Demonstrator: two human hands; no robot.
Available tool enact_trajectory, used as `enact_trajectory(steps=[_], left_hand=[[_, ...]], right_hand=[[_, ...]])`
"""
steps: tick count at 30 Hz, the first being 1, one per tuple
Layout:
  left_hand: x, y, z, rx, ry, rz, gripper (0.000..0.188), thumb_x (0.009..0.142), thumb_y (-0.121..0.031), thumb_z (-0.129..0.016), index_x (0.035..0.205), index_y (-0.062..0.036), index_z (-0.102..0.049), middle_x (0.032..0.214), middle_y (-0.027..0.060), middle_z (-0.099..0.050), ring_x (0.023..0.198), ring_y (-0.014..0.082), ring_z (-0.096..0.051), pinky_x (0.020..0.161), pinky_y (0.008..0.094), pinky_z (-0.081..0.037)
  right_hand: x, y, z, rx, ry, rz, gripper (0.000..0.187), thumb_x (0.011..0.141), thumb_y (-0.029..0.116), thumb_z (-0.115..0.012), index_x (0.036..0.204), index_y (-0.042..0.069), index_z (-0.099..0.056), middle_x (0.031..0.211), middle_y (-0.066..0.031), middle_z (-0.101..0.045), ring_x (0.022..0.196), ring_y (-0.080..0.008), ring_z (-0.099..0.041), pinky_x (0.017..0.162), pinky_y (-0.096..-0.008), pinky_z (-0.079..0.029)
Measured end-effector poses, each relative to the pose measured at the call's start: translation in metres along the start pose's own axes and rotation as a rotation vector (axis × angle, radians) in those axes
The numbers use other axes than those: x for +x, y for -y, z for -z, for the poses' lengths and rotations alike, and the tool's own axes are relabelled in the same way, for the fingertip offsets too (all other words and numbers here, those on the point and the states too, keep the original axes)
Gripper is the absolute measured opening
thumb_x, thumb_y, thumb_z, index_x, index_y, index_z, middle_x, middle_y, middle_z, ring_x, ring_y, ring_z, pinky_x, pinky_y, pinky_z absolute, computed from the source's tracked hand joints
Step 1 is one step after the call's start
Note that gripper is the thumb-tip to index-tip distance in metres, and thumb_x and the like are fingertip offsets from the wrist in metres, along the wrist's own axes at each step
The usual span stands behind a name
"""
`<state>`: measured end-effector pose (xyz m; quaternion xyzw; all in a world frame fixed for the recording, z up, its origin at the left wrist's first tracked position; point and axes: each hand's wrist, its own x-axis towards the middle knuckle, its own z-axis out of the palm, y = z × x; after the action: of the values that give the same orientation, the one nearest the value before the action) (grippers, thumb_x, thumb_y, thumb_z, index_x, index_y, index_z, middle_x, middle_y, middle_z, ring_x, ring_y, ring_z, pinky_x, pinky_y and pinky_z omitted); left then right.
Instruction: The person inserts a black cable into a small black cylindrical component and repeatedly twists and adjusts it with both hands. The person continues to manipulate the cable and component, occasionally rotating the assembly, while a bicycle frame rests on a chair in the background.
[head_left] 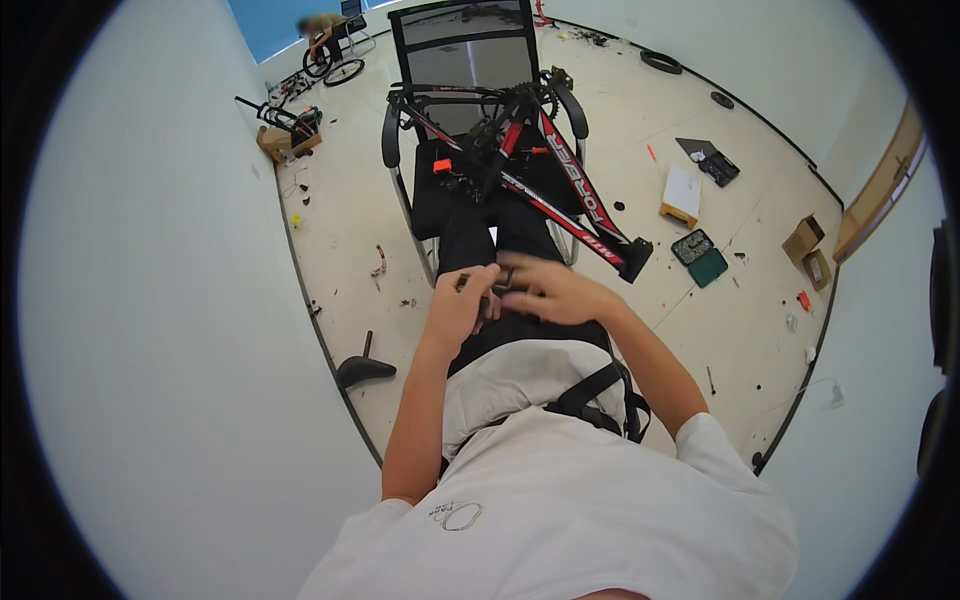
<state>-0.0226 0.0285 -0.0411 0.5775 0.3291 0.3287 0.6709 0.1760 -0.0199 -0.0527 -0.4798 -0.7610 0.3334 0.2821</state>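
Note:
My left hand [463,300] is closed over my lap around a small dark part whose kind I cannot make out. Right beside it is my right hand [560,291], its fingers curved toward that part and smeared by motion. Whether the right hand grips anything cannot be told. Ahead of my knees, a black, red and white bicycle frame [572,178] rests across a black mesh-backed office chair [468,62]. A small orange object [442,166] sits on the chair's seat, left of the frame.
A bicycle saddle [366,371] lies on the floor at left. To the right are a green tool case [708,267], a black case [718,168] and cardboard boxes [803,238]. Far left, another person [322,30] sits near bicycle wheels [344,72]. Small parts are scattered about.

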Motion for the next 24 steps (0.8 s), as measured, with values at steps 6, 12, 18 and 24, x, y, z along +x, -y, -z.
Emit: enact_trajectory(steps=[6,12,18,24], left_hand=[[0.002,0.006,-0.004,0.063,-0.045,0.005,0.037,0.091,-0.032,-0.061,0.064,-0.0083,-0.051,0.052,0.0010,-0.047,0.052,0.0120,-0.055,0.037,0.0235,-0.032],[0.005,0.014,0.005,-0.062,-0.243,-0.050,0.035,0.091,-0.034,-0.062,0.068,-0.0088,-0.054,0.056,0.0012,-0.053,0.047,0.0078,-0.051,0.037,0.0214,-0.031],[0.001,0.012,-0.010,-0.155,-0.292,-0.148,0.033,0.093,-0.029,-0.060,0.068,-0.0093,-0.052,0.057,0.0024,-0.052,0.052,0.0101,-0.054,0.038,0.0205,-0.032],[-0.005,0.009,-0.021,0.017,-0.028,-0.202,0.035,0.094,-0.026,-0.060,0.066,-0.0055,-0.053,0.056,0.0009,-0.052,0.054,0.0066,-0.053,0.043,0.0207,-0.033]], right_hand=[[-0.004,0.055,0.025,-0.051,-0.358,0.085,0.066,0.078,0.007,-0.050,0.144,0.012,-0.045,0.161,-0.0197,0.001,0.141,-0.0371,-0.032,0.111,-0.0402,-0.034],[-0.035,0.079,-0.009,-0.131,-0.151,0.239,0.052,0.075,0.015,-0.059,0.127,0.015,-0.063,0.160,-0.0224,-0.006,0.147,-0.0399,-0.013,0.116,-0.0466,-0.019],[-0.022,0.022,-0.015,-0.047,-0.051,0.035,0.037,0.090,0.029,-0.053,0.122,0.015,-0.065,0.160,-0.0219,-0.003,0.148,-0.0407,-0.006,0.115,-0.0557,-0.013],[0.000,0.023,0.031,0.120,-0.392,0.101,0.045,0.097,0.028,-0.043,0.126,-0.001,-0.060,0.161,-0.0207,-0.005,0.147,-0.0359,-0.018,0.115,-0.0392,-0.020]])
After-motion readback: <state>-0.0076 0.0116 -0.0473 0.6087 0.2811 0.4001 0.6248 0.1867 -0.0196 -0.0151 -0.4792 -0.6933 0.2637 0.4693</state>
